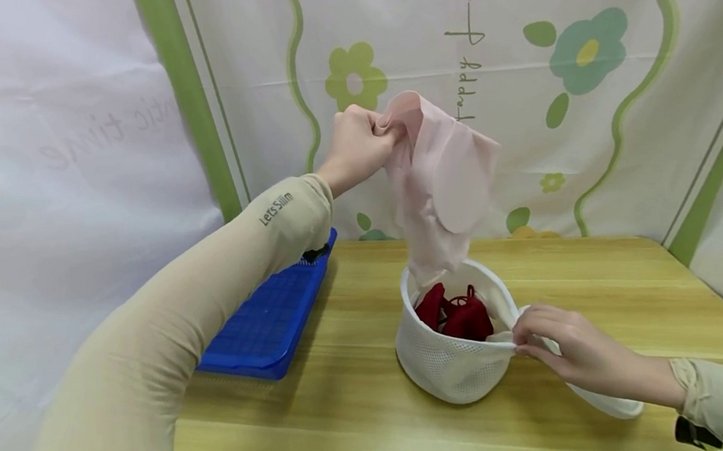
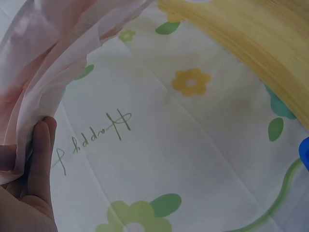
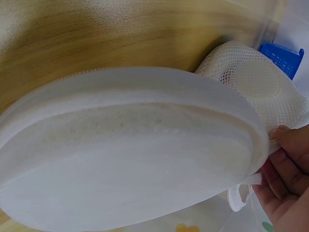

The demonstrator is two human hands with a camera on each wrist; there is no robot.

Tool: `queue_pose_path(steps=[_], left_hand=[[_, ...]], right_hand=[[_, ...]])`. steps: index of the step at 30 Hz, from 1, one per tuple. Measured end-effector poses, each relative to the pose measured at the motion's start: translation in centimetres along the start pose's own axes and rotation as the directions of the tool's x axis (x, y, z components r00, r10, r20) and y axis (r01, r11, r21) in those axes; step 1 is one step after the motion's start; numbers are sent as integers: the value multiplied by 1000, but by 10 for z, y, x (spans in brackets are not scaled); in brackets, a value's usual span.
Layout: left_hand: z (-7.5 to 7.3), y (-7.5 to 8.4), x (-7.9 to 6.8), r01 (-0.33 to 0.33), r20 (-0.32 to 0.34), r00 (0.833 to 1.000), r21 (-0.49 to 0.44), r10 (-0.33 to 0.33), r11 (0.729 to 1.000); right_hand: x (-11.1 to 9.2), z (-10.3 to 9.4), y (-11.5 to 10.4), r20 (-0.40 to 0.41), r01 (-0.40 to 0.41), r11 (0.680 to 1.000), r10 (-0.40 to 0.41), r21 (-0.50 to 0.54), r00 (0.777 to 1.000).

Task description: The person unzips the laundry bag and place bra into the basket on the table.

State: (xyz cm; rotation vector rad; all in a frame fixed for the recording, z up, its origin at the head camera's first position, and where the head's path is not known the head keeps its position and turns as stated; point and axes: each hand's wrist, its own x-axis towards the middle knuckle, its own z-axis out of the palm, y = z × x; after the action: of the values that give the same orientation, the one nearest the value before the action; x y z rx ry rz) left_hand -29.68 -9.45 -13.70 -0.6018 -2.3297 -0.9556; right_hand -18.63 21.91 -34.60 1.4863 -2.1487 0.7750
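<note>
High over the table, my left hand (image 1: 362, 144) pinches the top edge of a pale pink garment (image 1: 438, 173). It looks thin and smooth, with a lighter oval patch, and hangs down to the mouth of a white mesh laundry bag (image 1: 443, 371). In the left wrist view, fingers and thumb clasp the pink fabric (image 2: 43, 63). Inside the round bag lies dark red fabric (image 1: 467, 317) with a thin cord or strap. My right hand (image 1: 580, 353) pinches the bag's rim at the right. The bag's round lid (image 3: 125, 159) hangs folded back below that hand, filling the right wrist view.
To the left stands a blue plastic basket (image 1: 266, 324), partly covered by my left sleeve. Bag and basket rest on a wood-grain table (image 1: 370, 430). A white curtain (image 1: 407, 29) printed with flowers and lettering hangs behind the table.
</note>
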Motion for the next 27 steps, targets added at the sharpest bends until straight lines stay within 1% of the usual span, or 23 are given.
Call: queue_pose_path(steps=[3, 6, 9, 11, 13, 19, 24, 27], left_hand=[[-5, -4, 1, 18, -11, 1000, 14, -18, 1000], [-10, -9, 0, 37, -16, 999, 31, -37, 999], [-15, -15, 0, 43, -29, 999, 49, -42, 998], [-18, -18, 1, 51, -44, 998, 51, -48, 997], [-22, -20, 1, 71, -55, 996, 45, -69, 996], [-35, -29, 2, 169, -57, 984, -24, -170, 985], [-46, -39, 0, 236, -62, 968, -114, -244, 965], [-51, -46, -2, 270, -65, 957, -160, -283, 950]], right_hand=[[1, 0, -1, -1, -1, 1000, 1, -2, 1000], [2, 0, -2, 8, -18, 1000, 18, 1, 1000], [2, 0, -2, 15, -24, 1000, 24, 6, 1000], [3, 1, -2, 15, -17, 1000, 17, 7, 1000], [3, 1, -2, 16, -15, 1000, 15, 10, 1000], [5, 0, -3, 22, -26, 1000, 25, 11, 999], [5, -1, -2, 19, -10, 1000, 10, -1, 1000], [4, -1, -1, 28, -22, 1000, 22, 0, 999]])
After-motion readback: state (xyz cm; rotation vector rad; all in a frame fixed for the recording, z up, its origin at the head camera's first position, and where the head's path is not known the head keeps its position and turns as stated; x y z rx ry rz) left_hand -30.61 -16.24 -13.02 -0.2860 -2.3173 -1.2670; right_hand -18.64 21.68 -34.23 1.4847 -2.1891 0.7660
